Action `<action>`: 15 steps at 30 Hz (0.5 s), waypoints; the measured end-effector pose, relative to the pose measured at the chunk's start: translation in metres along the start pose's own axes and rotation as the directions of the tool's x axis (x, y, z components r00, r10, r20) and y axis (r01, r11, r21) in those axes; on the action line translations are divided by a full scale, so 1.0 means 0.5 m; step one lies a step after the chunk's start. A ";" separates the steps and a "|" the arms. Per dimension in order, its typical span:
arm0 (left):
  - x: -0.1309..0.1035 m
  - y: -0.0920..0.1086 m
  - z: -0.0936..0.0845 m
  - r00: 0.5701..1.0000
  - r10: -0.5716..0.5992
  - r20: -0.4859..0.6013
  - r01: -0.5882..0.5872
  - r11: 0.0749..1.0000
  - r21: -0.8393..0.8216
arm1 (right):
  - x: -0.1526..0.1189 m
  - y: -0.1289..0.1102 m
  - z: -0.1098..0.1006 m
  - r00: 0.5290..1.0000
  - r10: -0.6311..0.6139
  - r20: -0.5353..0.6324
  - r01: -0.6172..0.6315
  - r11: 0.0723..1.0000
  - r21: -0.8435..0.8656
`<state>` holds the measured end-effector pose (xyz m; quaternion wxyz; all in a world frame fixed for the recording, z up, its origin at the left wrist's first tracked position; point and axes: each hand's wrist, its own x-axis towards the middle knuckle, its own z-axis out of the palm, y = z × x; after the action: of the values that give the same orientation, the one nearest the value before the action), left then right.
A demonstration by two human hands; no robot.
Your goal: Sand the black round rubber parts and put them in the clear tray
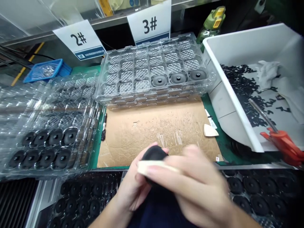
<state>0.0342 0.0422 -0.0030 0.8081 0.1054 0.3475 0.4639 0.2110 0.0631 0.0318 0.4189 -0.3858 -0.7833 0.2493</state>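
The left hand [130, 182] grips the black disc [155, 153]; the right hand [199, 182], pinching the pale pad [148, 164] across it, should press evenly.

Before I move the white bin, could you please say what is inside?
Bent black pieces and crumpled white cloth show inside; anything beneath the cloth, behind the left wall or the red-handled tool is hidden.

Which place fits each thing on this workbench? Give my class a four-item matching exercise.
Things
1. Black rounded part
2. Slim black marker pen
3. Red-handled tool with metal shaft
4. Shallow blue plastic box

Places
A. By the white plastic bin
B. In the left hand
C. At the left rear
D. Along the brown cardboard's left edge

Pairs: 1-B; 2-D; 3-A; 4-C
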 end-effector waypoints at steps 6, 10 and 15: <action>-0.006 -0.003 -0.016 0.986 0.097 -0.134 -0.091 0.995 0.046 | 0.025 0.000 0.025 0.989 0.114 0.096 -0.109 0.992 -0.055; 0.003 -0.003 -0.022 0.979 0.128 -0.156 -0.121 0.991 0.052 | 0.017 0.053 0.053 0.958 0.242 0.153 -0.256 0.963 0.080; -0.002 0.008 -0.040 0.978 0.103 -0.179 -0.111 0.993 -0.033 | -0.058 0.156 0.109 0.885 0.455 0.095 -0.451 0.890 -0.060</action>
<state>0.0181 0.0405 -0.0152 0.7499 0.0648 0.4018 0.5216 0.2057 0.0807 -0.0661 0.2998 -0.5518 -0.6971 0.3461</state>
